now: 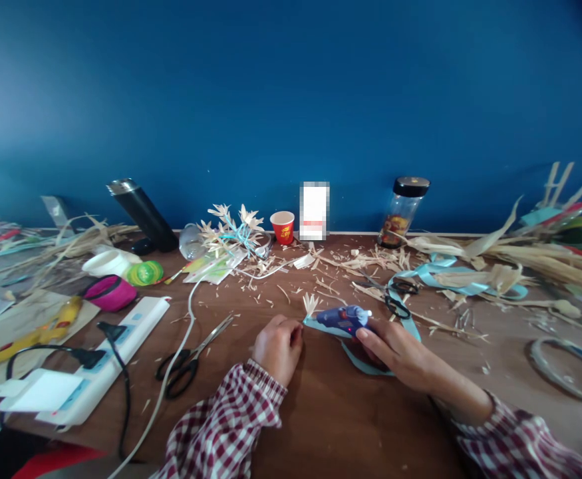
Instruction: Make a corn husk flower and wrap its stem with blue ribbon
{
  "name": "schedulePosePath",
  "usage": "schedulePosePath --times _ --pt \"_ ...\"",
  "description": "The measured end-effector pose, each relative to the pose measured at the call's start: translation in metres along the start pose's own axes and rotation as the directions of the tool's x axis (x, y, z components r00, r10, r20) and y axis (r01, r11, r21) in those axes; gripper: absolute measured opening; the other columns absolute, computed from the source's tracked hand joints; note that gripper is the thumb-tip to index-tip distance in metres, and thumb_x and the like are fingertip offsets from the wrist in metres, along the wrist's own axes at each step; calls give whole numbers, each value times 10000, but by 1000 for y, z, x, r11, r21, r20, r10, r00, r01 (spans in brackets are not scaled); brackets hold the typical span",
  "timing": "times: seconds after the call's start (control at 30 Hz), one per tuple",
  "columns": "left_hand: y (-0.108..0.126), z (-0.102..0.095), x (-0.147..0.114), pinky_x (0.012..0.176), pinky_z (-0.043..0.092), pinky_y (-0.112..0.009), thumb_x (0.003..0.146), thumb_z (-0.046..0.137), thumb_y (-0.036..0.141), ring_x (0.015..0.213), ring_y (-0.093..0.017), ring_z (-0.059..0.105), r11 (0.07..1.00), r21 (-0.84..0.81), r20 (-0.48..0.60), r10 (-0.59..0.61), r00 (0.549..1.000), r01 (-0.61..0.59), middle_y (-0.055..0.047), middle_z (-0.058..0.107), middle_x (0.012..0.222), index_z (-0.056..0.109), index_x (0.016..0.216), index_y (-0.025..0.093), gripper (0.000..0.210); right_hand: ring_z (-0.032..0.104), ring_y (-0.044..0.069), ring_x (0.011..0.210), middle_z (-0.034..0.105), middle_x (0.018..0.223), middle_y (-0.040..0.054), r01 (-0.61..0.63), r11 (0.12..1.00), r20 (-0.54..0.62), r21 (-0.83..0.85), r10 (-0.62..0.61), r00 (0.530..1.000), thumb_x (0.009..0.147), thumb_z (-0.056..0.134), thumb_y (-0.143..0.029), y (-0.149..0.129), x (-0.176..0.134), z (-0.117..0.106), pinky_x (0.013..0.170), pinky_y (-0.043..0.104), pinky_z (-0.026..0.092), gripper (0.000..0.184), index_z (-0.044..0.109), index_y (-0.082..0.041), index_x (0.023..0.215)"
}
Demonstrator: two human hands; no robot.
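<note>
My left hand is closed, its fingertips pinched at the base of a small pale corn husk flower. Light blue ribbon runs from that base, passes behind the glue gun and loops below it. In my right hand is the purple-blue glue gun, a small red light glowing on its side. Its nozzle points left, close to the flower's base; I cannot tell whether it touches. My right fingers partly hide the gun's handle.
Black-handled scissors lie left of my left hand, beside a white cable and a power strip. Behind stand a red paper cup, a finished flower bunch and a glass jar. Husk scraps litter the table.
</note>
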State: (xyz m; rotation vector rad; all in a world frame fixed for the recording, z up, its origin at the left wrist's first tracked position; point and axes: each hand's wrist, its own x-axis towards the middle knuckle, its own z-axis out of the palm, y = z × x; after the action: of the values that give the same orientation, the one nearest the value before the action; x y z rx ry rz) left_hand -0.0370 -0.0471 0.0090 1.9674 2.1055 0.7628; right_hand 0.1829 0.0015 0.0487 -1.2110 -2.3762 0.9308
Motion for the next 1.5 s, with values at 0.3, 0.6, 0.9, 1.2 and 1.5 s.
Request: schedulePosePath --times 0.3,0.6,0.9,1.2,1.5 --pt "-1 1 0 606 363 -236 804 470 177 661 -139 523 1000 13 -4 14 1000 -14 -30 566 709 647 721 187 195 520 141 572 547 613 -5 28 1000 -20 -11 -29 999 906 312 -462 -3 1 3 547 272 374 361 487 -203 725" --pt "0 1 0 619 365 -239 807 466 177 676 -142 528 1000 16 -10 22 1000 -22 -34 576 732 647 740 186 193 490 136 538 522 583 -6 34 999 -14 19 -34 999 912 292 -461 -1 2 4 521 276 361 383 453 -203 679" --pt "0 1 1 617 370 -238 801 469 168 670 -141 530 999 15 -12 34 999 -34 -34 580 727 655 750 186 193 489 124 545 529 593 -10 18 996 41 82 -21 999 911 300 -452 0 -2 -2 522 254 375 375 472 -196 698" --pt "-2 2 1 642 381 -243 798 468 166 694 -147 538 999 11 -13 44 999 -44 -33 581 739 656 779 194 192 512 130 591 556 643 -6 69 997 -9 31 -69 998 914 307 -433 -3 -2 0 572 269 390 336 498 -202 764" --pt "1 0 1 638 390 -253 814 452 190 676 -152 543 999 25 -22 39 999 -38 -41 594 729 656 748 188 214 521 139 595 567 650 3 58 997 -13 59 -57 998 918 282 -443 -7 -2 -1 567 270 394 367 506 -197 762"
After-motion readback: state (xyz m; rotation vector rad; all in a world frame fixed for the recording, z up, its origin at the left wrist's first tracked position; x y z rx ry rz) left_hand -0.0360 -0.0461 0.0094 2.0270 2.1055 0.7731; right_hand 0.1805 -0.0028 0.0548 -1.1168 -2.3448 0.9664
